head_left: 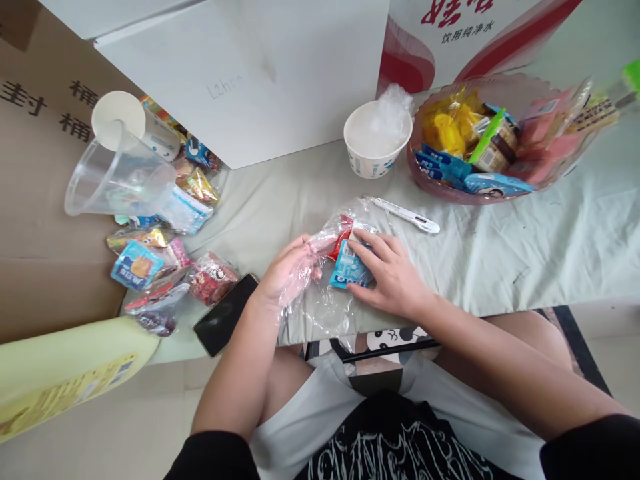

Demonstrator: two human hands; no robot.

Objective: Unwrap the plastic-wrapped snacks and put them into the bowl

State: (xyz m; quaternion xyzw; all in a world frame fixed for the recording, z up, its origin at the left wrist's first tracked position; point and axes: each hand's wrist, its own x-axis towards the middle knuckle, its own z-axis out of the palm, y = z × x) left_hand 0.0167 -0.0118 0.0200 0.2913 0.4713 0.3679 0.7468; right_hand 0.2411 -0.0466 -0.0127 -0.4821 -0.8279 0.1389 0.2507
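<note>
My left hand (294, 268) is closed on a clear plastic bag (320, 313), whose thin film covers part of its fingers and spreads over the table edge. My right hand (393, 273) lies with fingers outstretched on a blue snack packet (344, 267). A red packet (342, 237) sits just behind the blue one, partly under the film. Whether the two packets are inside the bag or beneath it, I cannot tell. Beyond my right hand rests a white utility knife (407, 216).
At the back right stand a paper bowl (373, 157) holding crumpled plastic and a pink basket (450, 190) of snacks. On the left are a clear plastic cup (85, 187), a paper cup (117, 117), several snack packets (137, 265) and a phone (225, 317). A white box (300, 80) stands behind.
</note>
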